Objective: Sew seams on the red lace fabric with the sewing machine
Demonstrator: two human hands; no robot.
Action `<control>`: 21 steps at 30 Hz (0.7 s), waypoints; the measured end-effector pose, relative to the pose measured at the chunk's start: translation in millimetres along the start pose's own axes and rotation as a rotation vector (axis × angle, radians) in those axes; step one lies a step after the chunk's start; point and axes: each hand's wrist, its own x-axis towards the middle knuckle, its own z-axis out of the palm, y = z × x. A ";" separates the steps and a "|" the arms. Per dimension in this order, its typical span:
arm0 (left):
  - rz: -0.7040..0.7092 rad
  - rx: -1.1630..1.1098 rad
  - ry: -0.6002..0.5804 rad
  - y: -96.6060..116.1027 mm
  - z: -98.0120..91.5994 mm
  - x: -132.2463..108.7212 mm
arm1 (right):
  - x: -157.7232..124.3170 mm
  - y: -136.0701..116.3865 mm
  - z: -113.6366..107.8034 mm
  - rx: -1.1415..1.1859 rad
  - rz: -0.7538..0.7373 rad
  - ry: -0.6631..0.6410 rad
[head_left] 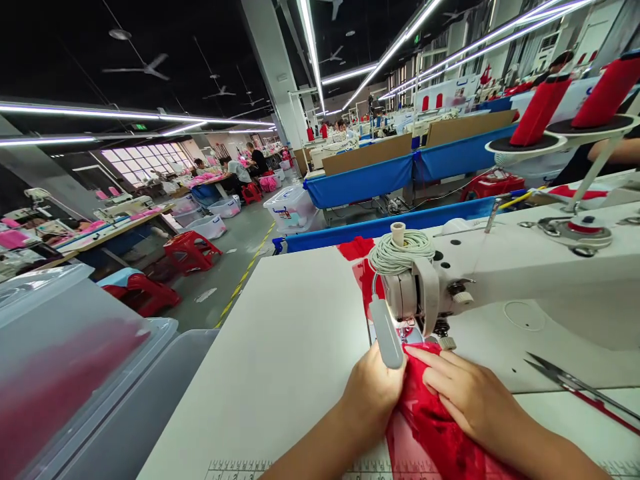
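A piece of red lace fabric (pixel 430 427) lies on the white sewing table (pixel 280 360), running under the head of a white sewing machine (pixel 500 280). My left hand (pixel 373 393) is closed on the fabric's left edge, just in front of the needle area. My right hand (pixel 470 393) lies flat on top of the fabric with fingers stretched toward the presser foot. More red fabric (pixel 357 250) shows behind the machine head. A coil of cord (pixel 403 250) sits on the machine's top.
Thread snips (pixel 575 387) lie on the table at the right. Red thread cones (pixel 543 110) stand on a rack behind the machine. Clear plastic bins (pixel 75 373) holding red cloth stand at the left. Other people sit at distant tables beside red stools (pixel 190 250).
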 end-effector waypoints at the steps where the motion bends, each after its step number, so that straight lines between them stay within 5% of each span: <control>1: -0.005 -0.021 -0.025 -2.0 2.4 -0.5 | -0.6 0.7 1.7 -0.002 0.001 -0.004; 5: 0.068 0.037 -0.017 -17.4 12.1 -1.8 | -4.9 0.9 13.6 0.001 0.067 0.045; 9: 0.237 0.326 -0.057 -28.1 16.6 -3.5 | -6.2 -0.4 17.8 -0.017 0.078 0.052; 21: 0.416 0.606 0.008 -21.8 16.7 -4.4 | 6.9 -2.1 -2.2 -0.051 0.020 0.119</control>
